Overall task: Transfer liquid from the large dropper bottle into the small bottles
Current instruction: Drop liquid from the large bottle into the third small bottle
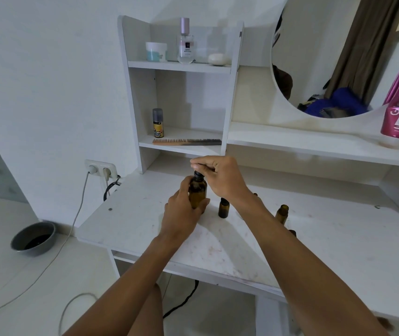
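At mid-frame on the worktop (pixel 130 229), the left hand (pixel 181 214) wraps the large dropper bottle (pixel 197 191), probably smooth, breakable glass best held round its body, while right hand (pixel 220 178) fingers pinch its cap (pixel 198 174).

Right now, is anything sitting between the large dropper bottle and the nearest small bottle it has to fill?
Nothing visible does. The large dropper bottle, held by the left hand with the right hand on its cap, stands just left of the nearest small bottle, with bare desk between. That small bottle appears capped, though.
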